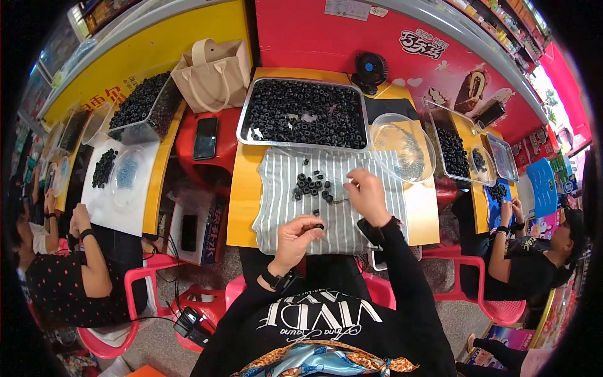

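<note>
My left hand [294, 242] pinches a small black ring-shaped part [319, 226] between thumb and fingertips, low over a grey-and-white striped cloth [274, 204]. My right hand [369, 198] is to its right and a little farther off, fingers closed on a thin dark tool [340, 201]; its exact kind is too small to make out. Between and beyond both hands lies a loose group of black ring parts [308, 186] on the cloth. One more small black part [316, 212] sits nearer my left hand.
A clear bin [240, 129] full of black parts stands at the table's far side, beside a round clear tub [375, 139] with small pieces. A black fan [370, 70], a phone [205, 138] and a beige bag [217, 72] are around. People work at tables on both sides.
</note>
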A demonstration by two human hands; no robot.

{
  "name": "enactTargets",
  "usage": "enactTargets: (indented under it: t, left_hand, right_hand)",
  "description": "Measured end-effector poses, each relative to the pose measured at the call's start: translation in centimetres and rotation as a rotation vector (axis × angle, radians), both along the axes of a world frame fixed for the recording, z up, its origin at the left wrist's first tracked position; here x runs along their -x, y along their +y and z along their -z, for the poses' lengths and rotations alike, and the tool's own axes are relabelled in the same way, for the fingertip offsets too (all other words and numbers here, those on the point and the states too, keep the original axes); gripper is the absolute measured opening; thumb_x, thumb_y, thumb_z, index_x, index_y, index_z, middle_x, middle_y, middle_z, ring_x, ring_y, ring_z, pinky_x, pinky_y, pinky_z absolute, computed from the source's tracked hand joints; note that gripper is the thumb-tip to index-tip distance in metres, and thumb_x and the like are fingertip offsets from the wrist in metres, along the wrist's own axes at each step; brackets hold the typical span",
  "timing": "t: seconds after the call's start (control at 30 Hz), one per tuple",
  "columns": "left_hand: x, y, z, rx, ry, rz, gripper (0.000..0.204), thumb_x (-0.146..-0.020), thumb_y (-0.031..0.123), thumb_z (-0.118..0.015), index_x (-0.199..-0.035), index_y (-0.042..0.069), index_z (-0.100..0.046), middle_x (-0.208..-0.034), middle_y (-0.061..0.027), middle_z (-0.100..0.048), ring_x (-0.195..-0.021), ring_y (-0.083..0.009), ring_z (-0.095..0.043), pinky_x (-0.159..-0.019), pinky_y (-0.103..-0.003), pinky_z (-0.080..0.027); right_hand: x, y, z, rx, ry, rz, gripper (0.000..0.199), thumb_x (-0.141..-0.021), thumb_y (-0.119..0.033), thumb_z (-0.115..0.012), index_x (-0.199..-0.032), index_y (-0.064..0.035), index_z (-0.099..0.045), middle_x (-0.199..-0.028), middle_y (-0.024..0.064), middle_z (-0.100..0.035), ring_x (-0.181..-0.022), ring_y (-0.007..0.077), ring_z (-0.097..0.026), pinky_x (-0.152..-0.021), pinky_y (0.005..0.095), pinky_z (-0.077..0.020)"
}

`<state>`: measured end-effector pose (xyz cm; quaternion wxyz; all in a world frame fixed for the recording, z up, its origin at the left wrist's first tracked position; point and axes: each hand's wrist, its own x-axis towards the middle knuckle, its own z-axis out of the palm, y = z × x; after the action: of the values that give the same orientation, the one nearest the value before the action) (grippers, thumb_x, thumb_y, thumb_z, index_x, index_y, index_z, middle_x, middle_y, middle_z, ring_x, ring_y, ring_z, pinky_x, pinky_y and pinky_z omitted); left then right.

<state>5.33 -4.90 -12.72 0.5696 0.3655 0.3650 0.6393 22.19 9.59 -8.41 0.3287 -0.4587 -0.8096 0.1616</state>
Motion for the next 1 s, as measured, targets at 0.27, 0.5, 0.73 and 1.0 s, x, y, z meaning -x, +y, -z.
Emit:
enactTargets:
  t: [0.27, 0.5, 0.73, 1.0]
  left_hand:
    - [0.3, 0.4, 0.2, -0.121, 0.24, 0.003, 0.019, -0.083, -0.007, -0.064, -0.101, -0.002, -0.067, -0.097, -0.0069, -0.062, -0.082, -0.0118, -0.06, -0.069, -0.023, -0.049]
    - [0.5, 0.7, -0.1, -0.056, 0.185, 0.015, 0.02, -0.086, -0.009, -0.058, -0.104, -0.003, -0.065, -0.102, -0.0073, -0.059, -0.086, -0.0126, -0.061, -0.077, -0.025, -0.053]
    - [0.4, 0.6, 0.4, -0.08, 0.185, 0.014, 0.021, -0.086, -0.009, -0.059, -0.105, -0.003, -0.065, -0.104, -0.0062, -0.059, -0.087, -0.0124, -0.061, -0.078, -0.025, -0.053]
    - [0.9, 0.3, 0.0, 0.007, 0.063, 0.053, 0.02, -0.09, -0.004, -0.057, -0.108, -0.004, -0.065, -0.104, -0.0066, -0.059, -0.087, -0.0141, -0.063, -0.08, -0.026, -0.052]
  right_hand:
    - [1.5, 1.7, 1.0, 0.112, -0.226, -0.017, 0.012, -0.072, -0.01, -0.067, -0.081, -0.0041, -0.062, -0.083, 0.0156, -0.061, -0.076, 0.0371, -0.061, -0.066, 0.0464, -0.0483]
    - [1.2, 1.9, 1.7, 0.093, -0.124, -0.049, 0.011, -0.073, -0.006, -0.065, -0.08, -0.0031, -0.057, -0.081, 0.0168, -0.06, -0.075, 0.0395, -0.06, -0.066, 0.0468, -0.0469]
    - [1.0, 0.4, 0.0, 0.138, -0.02, -0.139, 0.011, -0.071, -0.004, -0.066, -0.076, -0.0009, -0.056, -0.079, 0.0191, -0.06, -0.075, 0.0407, -0.059, -0.065, 0.0478, -0.0459]
    - [-0.5, -3.0, -2.0, 0.643, 0.57, -0.106, 0.007, -0.082, -0.001, -0.066, -0.089, 0.0, -0.066, -0.074, -0.0001, -0.062, -0.066, 0.0062, -0.057, -0.059, 0.0214, -0.0439]
